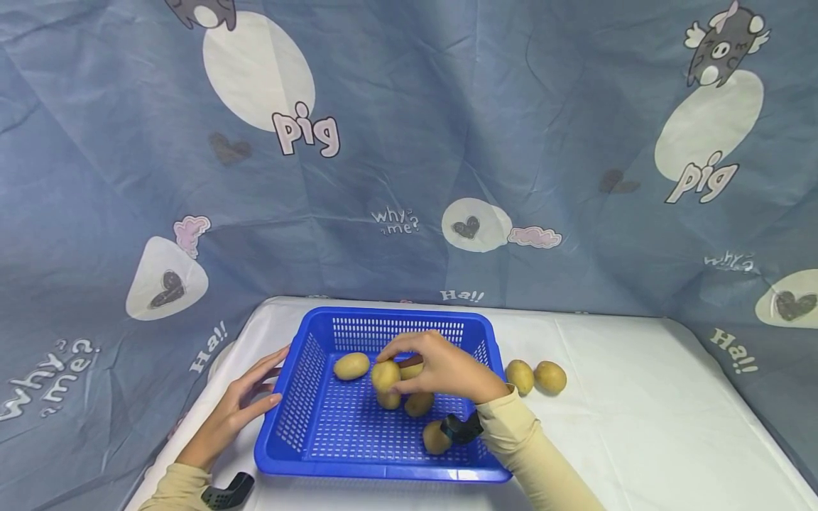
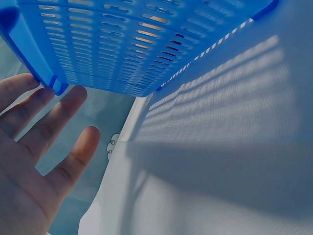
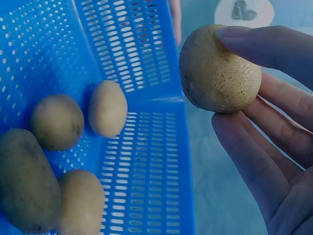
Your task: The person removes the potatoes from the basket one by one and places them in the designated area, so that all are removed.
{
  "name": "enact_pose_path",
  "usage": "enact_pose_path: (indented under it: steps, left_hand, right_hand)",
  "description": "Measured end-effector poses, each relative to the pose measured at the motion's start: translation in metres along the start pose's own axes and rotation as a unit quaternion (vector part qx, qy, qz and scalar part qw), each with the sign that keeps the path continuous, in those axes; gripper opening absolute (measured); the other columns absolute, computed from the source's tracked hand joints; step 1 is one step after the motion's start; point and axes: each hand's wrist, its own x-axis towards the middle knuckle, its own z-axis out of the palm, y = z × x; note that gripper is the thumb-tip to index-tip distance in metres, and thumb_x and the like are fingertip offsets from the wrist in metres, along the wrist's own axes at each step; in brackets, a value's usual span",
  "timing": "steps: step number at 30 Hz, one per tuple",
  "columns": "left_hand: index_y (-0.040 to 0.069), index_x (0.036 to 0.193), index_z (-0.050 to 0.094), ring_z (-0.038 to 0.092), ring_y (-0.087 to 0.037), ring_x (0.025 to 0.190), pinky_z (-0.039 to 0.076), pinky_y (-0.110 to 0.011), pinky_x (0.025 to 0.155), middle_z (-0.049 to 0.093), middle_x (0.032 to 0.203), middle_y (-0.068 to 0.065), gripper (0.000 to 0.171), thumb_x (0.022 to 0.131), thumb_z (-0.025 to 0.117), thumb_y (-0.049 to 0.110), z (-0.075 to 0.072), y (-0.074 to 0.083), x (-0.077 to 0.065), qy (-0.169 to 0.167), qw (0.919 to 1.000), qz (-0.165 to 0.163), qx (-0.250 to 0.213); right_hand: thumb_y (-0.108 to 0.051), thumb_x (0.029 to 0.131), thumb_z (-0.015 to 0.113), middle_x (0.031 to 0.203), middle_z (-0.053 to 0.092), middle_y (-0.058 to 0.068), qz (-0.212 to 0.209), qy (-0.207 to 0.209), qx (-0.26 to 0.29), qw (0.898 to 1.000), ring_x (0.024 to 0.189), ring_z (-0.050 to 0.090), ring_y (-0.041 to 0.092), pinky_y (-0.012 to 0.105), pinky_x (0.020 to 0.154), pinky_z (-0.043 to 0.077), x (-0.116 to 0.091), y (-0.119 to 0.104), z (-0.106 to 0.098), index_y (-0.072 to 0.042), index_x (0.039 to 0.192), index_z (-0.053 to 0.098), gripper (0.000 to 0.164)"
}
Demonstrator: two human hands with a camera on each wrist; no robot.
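My right hand (image 1: 444,365) pinches a potato (image 1: 386,376) between thumb and fingers, above the blue plastic basket (image 1: 377,471). In the right wrist view the held potato (image 3: 217,73) is roundish and yellow-brown with speckled skin. Several more potatoes lie on the basket floor: one potato (image 1: 351,366) by itself toward the back left, others grouped under and around my right hand, and another potato (image 1: 437,438) near the front right, partly covered by the wrist strap. Along the basket's left side, my left hand (image 1: 239,401) has its fingers extended, fingertips right at the rim.
Two potatoes, one potato (image 1: 520,377) beside the other potato (image 1: 550,377), lie on the white tablecloth (image 1: 639,411) just right of the basket. A blue printed curtain (image 1: 409,142) hangs behind the table and along both sides.
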Motion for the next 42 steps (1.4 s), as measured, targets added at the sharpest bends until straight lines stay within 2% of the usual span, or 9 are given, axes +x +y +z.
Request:
enact_pose_path:
  steps: [6, 14, 22, 29, 35, 42]
  left_hand:
    - [0.01, 0.161, 0.035, 0.052, 0.003, 0.134, 0.045, -0.013, 0.102, 0.041, 0.164, -0.004, 0.066, 0.099, 0.056, 0.001, 0.001, 0.001, 0.0, 0.0, 1.0, -0.002, 0.0]
    - [0.01, 0.161, 0.036, 0.052, 0.001, 0.133, 0.046, -0.013, 0.102, 0.041, 0.164, -0.006, 0.066, 0.099, 0.056, 0.001, 0.0, 0.002, 0.0, -0.003, 1.0, 0.001, 0.002]
    - [0.01, 0.161, 0.036, 0.052, 0.001, 0.133, 0.046, -0.013, 0.102, 0.042, 0.164, -0.005, 0.066, 0.099, 0.056, 0.001, 0.0, 0.0, 0.0, -0.001, 1.0, -0.002, 0.009]
    - [0.011, 0.161, 0.035, 0.052, 0.001, 0.134, 0.046, -0.013, 0.102, 0.041, 0.164, -0.003, 0.067, 0.099, 0.057, 0.002, 0.0, 0.001, 0.0, 0.0, 0.9999, -0.006, 0.009]
    - [0.008, 0.161, 0.035, 0.052, 0.002, 0.133, 0.046, -0.013, 0.102, 0.041, 0.164, -0.003, 0.067, 0.098, 0.057, 0.001, 0.0, 0.0, 0.0, 0.002, 1.0, -0.005, 0.005]
    - [0.01, 0.161, 0.035, 0.052, 0.002, 0.133, 0.045, -0.013, 0.102, 0.041, 0.164, -0.003, 0.067, 0.098, 0.057, 0.001, 0.0, 0.002, 0.0, 0.001, 1.0, -0.009, 0.002]
  right_hand:
    - [-0.011, 0.084, 0.085, 0.122, 0.074, -0.001, -0.013, 0.033, 0.0, 0.999, 0.118, 0.067, 0.014, 0.025, 0.098, 0.057, -0.007, 0.001, -0.005, -0.015, 0.119, 0.075, 0.037]
    - [-0.013, 0.083, 0.087, 0.123, 0.073, -0.009, 0.016, 0.07, 0.02, 0.997, 0.122, 0.065, 0.011, 0.029, 0.098, 0.058, -0.017, 0.0, -0.012, -0.022, 0.12, 0.075, 0.04]
    - [-0.011, 0.082, 0.088, 0.123, 0.074, -0.002, 0.006, 0.112, 0.063, 0.992, 0.119, 0.068, 0.016, 0.031, 0.094, 0.061, -0.027, 0.001, -0.019, -0.018, 0.121, 0.074, 0.042]
    - [-0.015, 0.083, 0.087, 0.125, 0.073, 0.001, -0.003, 0.136, 0.06, 0.989, 0.119, 0.068, 0.017, 0.034, 0.093, 0.061, -0.037, 0.005, -0.027, -0.017, 0.122, 0.074, 0.041]
    - [-0.012, 0.082, 0.088, 0.126, 0.072, 0.007, -0.01, 0.166, 0.067, 0.984, 0.12, 0.068, 0.018, 0.032, 0.093, 0.061, -0.047, 0.008, -0.033, -0.014, 0.123, 0.073, 0.043]
    - [-0.011, 0.082, 0.088, 0.126, 0.072, 0.005, -0.003, 0.197, 0.069, 0.978, 0.118, 0.068, 0.014, 0.032, 0.092, 0.061, -0.057, 0.013, -0.035, -0.014, 0.122, 0.074, 0.043]
